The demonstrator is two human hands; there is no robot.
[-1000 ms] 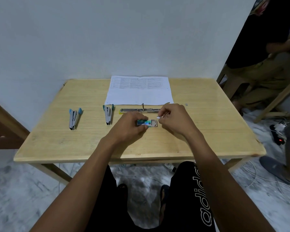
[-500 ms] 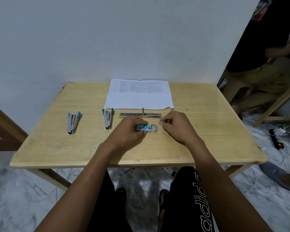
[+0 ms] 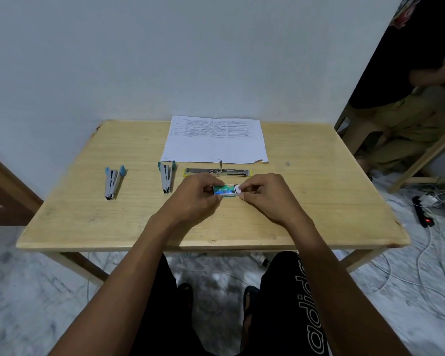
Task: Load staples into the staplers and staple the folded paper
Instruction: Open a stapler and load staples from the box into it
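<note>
On the wooden desk (image 3: 319, 201) the left hand (image 3: 198, 195) grips the staple box (image 3: 224, 189), the right hand (image 3: 265, 194) pinches its inner tray (image 3: 237, 188); a hard pull may scatter staples.

On the table (image 3: 88, 214), the paper (image 3: 215, 147) lies at the far middle. Just near of it lies the opened stapler (image 3: 217, 171) (stretched left to right). Left of that lies a second stapler (image 3: 166, 177), with a third stapler (image 3: 112, 182) farther left. Nearer, the staple box (image 3: 224, 189) sits between the left hand (image 3: 195, 199) and right hand (image 3: 267, 196), each pinching one end.
</note>
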